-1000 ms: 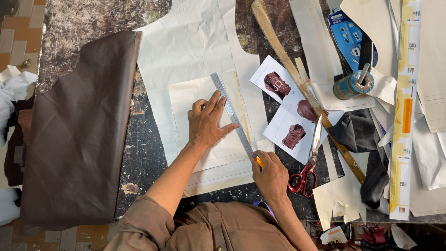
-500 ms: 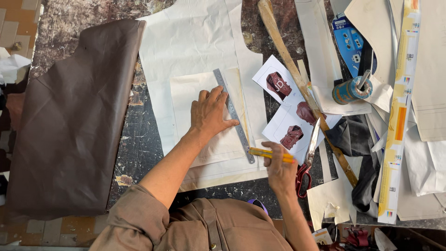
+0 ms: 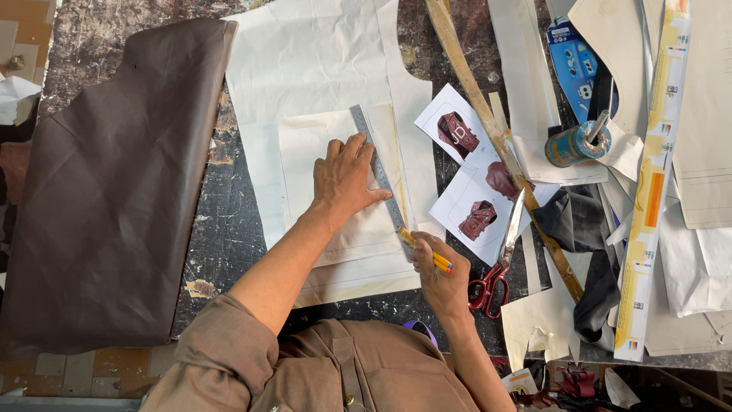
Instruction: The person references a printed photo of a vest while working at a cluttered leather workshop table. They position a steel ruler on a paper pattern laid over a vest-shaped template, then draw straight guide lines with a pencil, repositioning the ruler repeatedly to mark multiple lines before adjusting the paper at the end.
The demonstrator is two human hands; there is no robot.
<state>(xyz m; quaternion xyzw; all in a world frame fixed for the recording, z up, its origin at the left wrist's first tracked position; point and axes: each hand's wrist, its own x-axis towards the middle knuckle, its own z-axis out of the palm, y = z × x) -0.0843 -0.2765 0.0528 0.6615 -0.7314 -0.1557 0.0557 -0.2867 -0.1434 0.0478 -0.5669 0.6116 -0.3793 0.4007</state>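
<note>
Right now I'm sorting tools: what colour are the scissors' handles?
Red, seen in the head view: the scissors lie beside the right hand.

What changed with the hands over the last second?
The right hand drew its yellow pencil back from the ruler's edge, turning it sideways, and now brings the tip back to the lower end of the metal ruler. The left hand stays pressing the ruler on the paper pattern.

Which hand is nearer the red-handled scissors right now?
Right. The right hand, holding a yellow pencil, sits just beside the red-handled scissors; the left hand presses the metal ruler, farther away.
</note>
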